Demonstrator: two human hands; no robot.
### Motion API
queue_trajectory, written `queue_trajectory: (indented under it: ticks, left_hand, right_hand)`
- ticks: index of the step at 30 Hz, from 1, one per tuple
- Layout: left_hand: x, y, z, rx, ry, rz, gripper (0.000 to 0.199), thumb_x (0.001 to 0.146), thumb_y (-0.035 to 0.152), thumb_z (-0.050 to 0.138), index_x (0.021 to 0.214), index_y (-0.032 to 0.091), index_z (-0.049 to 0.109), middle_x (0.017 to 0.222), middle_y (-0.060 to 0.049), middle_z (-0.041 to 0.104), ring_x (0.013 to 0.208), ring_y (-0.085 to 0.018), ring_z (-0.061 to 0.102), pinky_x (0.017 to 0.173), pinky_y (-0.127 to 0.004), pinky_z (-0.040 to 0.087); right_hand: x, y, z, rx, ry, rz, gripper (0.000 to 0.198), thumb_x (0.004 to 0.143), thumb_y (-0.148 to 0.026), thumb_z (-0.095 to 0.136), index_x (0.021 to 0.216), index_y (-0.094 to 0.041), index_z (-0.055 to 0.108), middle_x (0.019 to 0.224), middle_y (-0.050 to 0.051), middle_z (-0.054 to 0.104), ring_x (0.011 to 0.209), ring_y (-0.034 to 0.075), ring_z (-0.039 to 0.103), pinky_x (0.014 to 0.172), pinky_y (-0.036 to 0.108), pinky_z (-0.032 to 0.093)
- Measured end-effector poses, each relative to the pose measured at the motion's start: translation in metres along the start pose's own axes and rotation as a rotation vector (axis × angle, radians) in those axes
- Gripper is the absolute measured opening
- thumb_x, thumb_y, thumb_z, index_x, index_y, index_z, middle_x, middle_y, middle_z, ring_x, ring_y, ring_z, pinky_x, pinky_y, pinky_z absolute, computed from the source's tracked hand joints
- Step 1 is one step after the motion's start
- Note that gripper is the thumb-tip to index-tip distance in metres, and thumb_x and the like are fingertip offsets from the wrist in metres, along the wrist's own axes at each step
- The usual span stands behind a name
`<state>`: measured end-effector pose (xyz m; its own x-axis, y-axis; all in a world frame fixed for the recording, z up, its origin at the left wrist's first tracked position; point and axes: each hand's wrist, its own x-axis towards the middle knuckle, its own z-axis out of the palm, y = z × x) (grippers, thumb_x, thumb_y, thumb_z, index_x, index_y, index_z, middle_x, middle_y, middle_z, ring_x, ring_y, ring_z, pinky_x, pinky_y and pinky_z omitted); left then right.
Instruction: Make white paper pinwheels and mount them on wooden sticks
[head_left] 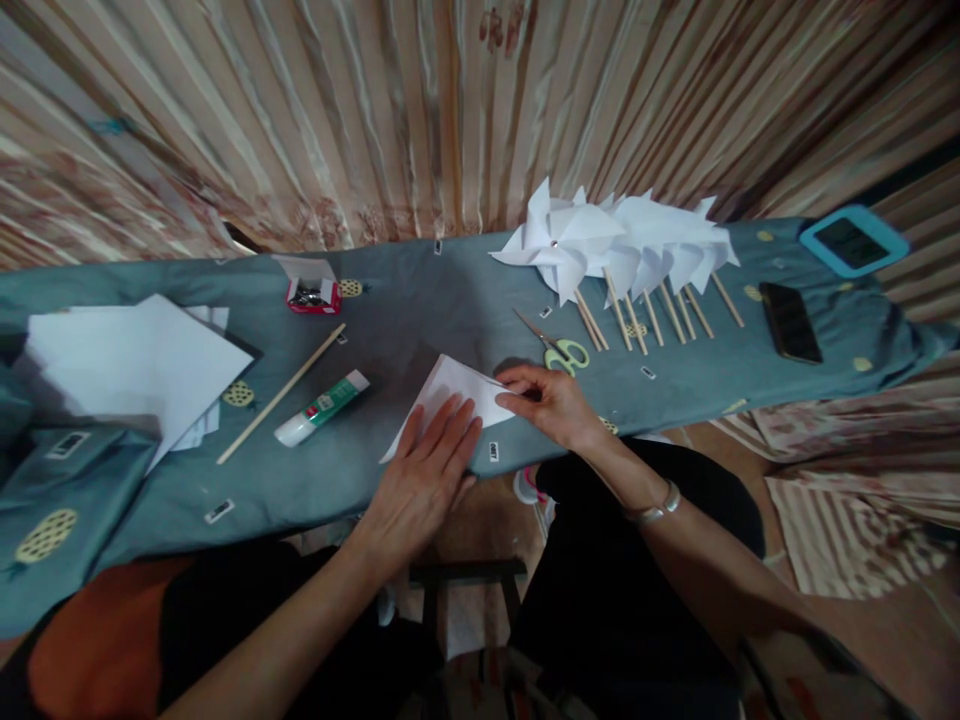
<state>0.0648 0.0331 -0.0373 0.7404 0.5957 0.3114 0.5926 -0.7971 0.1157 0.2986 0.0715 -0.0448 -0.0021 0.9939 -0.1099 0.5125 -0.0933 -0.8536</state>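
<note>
A white sheet of paper (459,383), folded into a triangle, lies near the front edge of the cloth-covered table. My left hand (425,468) rests on it with fingers stretched out flat. At the triangle's right corner, my right hand (550,403) pinches the paper between thumb and fingers. Just behind my right hand lie scissors with light green handles (568,355). To the left of the paper are a glue stick (322,408) and a single wooden stick (281,393).
Several white paper pinwheels (577,240) on sticks lie in a row at the back right. Beyond them are a dark phone (790,322) and a blue-framed tablet (855,242). White paper sheets (97,360) are stacked at left, near a small red box (312,293) of metal pieces.
</note>
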Motion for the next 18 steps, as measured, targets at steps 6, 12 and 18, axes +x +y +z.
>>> queue_trajectory:
  ticks: [6,12,18]
  left_hand:
    - [0.002,-0.008,0.006,-0.009,-0.06,-0.052,0.057,0.096,0.038,0.054,0.143,0.007,0.045,0.149,-0.02,0.049,0.142,-0.037,0.04,0.116,-0.062,0.03]
    - [0.003,-0.009,0.006,-0.002,-0.091,-0.061,0.06,0.098,0.047,0.046,0.144,0.009,0.044,0.15,-0.018,0.049,0.143,-0.037,0.038,0.117,-0.063,0.025]
    - [0.005,-0.012,0.009,-0.002,-0.097,-0.088,0.063,0.098,0.052,0.043,0.145,0.01,0.044,0.15,-0.018,0.049,0.143,-0.036,0.038,0.119,-0.063,0.021]
  right_hand:
    - [0.0,-0.004,0.002,-0.046,0.06,0.0,0.026,0.076,-0.028,0.074,0.101,-0.022,0.072,0.079,0.001,0.076,0.068,0.018,0.068,0.068,0.032,0.053]
    - [0.0,-0.01,0.003,-0.042,0.045,0.044,0.025,0.079,-0.026,0.072,0.104,-0.02,0.07,0.08,0.001,0.075,0.07,0.018,0.068,0.069,0.032,0.051]
    - [0.001,-0.015,0.004,-0.053,0.072,0.065,0.023,0.078,-0.024,0.072,0.101,-0.021,0.071,0.077,0.0,0.074,0.071,0.018,0.068,0.071,0.032,0.051]
